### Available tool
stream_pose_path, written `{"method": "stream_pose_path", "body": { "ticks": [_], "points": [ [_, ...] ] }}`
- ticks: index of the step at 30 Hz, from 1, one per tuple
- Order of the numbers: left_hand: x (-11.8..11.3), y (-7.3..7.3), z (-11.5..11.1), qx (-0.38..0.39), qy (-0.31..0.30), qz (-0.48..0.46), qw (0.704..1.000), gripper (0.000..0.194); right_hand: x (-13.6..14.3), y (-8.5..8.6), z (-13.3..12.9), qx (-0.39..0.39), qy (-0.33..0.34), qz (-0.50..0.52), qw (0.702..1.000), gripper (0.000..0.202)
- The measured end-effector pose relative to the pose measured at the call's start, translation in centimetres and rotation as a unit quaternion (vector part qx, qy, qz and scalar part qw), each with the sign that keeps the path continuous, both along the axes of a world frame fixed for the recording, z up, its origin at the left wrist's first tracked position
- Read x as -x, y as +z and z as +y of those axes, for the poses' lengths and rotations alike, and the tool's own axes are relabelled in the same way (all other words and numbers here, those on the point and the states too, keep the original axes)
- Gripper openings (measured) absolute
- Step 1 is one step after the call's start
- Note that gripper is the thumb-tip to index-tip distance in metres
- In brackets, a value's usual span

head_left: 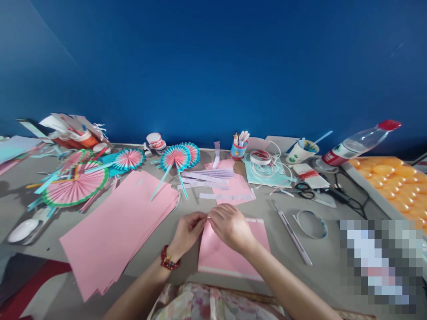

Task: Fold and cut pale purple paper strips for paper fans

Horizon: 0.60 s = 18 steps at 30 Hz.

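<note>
A pink sheet lies in front of me, with white strips along its top and bottom edges. My left hand is pinched closed at the sheet's upper left corner; what its fingertips hold is too small to name. Against those fingertips, my right hand is curled over the same corner, its fingers bent and a tiny white bit showing between the hands. Pale lilac strips lie on a smaller pink paper just beyond. On the left rests a stack of large pink sheets.
Folded paper fans stand behind the stack. To the right are a cutter, a tape ring, scissors and a tilted-looking bottle. A pen cup stands by the blue wall.
</note>
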<state>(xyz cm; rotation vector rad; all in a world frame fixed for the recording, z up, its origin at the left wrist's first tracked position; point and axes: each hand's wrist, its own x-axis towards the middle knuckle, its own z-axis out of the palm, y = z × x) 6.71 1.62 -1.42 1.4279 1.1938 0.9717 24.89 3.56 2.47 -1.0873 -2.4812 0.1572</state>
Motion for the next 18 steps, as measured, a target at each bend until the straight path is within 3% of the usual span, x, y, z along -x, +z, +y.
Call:
{"method": "stream_pose_path", "body": {
  "ticks": [18],
  "points": [
    [0.13,-0.18,0.02,0.001,-0.009,0.011,1.000,0.021,-0.29,-0.71,0.30,0.021,0.004,0.035,0.999,0.018]
  ]
}}
